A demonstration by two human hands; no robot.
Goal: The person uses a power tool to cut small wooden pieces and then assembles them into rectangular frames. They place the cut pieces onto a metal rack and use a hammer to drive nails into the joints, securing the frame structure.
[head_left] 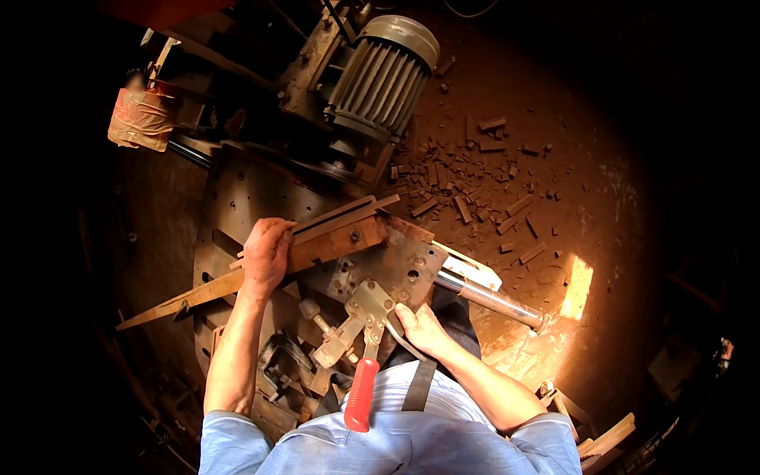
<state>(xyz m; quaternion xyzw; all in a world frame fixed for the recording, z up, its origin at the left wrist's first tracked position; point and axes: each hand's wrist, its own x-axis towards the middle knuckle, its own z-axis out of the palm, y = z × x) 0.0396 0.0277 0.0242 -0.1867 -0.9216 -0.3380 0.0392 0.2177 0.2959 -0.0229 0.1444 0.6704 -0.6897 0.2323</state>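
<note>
My left hand [267, 252] is closed around the left part of thin wooden strips [342, 215]. The strips lie along a thicker wooden guide [328, 247], which tapers to a point at the left. My right hand [427, 328] grips the near edge of a metal plate [400, 265], thumb on top; its other fingers are partly hidden. Beside that thumb, a toggle clamp [369, 305] is bolted to the plate. Its red handle [362, 396] points toward me, with neither hand on it. The strips' right ends stick out past the guide.
A finned electric motor [384, 75] stands beyond the perforated metal table [237, 186]. Wood offcuts [463, 207] litter the floor at the far right. A round metal rail [499, 303] runs out to the right. More scraps [289, 372] lie below the table, near my left forearm.
</note>
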